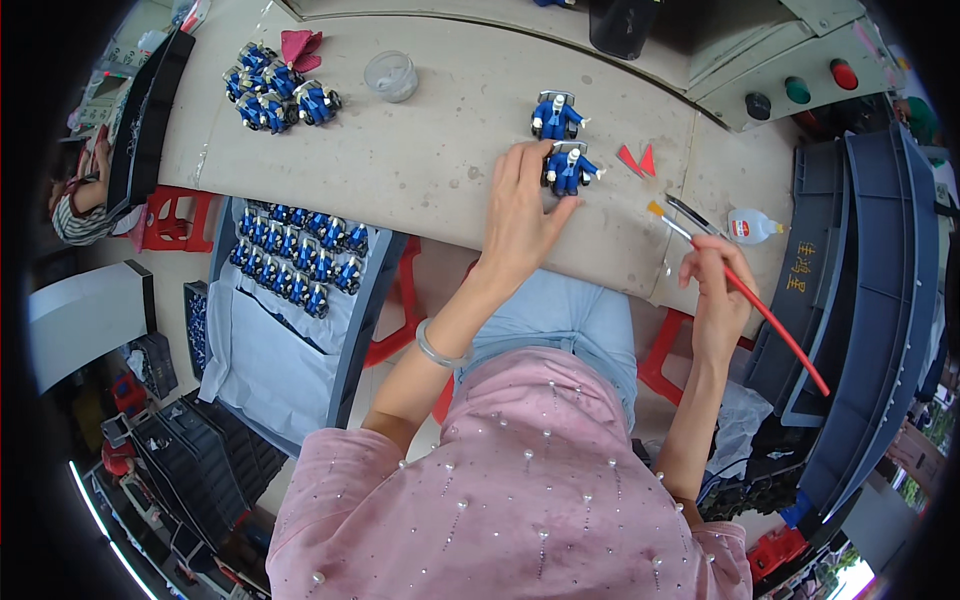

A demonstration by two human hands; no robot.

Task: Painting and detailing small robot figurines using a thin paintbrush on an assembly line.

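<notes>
My left hand (522, 212) rests on the table with its thumb and fingers around the left side of a small blue-suited figurine (570, 170) seated in a dark wheeled chair. Just behind it stands a matching seated figurine (556, 117), apart from my hands. In my right hand (718, 280) is a paintbrush (780, 328) with a long red handle, its yellowish bristles pointing up and left over the table. Close to the brush tip lie a dark pen-like tool (692, 212) and two small red pointed pieces (647, 160). A small white bottle (752, 226) is to their right.
At the table's far left, several blue figurines (268, 112) cluster beside a dark red cloth (300, 48). A clear cup (391, 76) stands nearby. Left of my lap, a grey crate (372, 300) holds rows of figurines on white lining. Grey crates (858, 300) stand at the right.
</notes>
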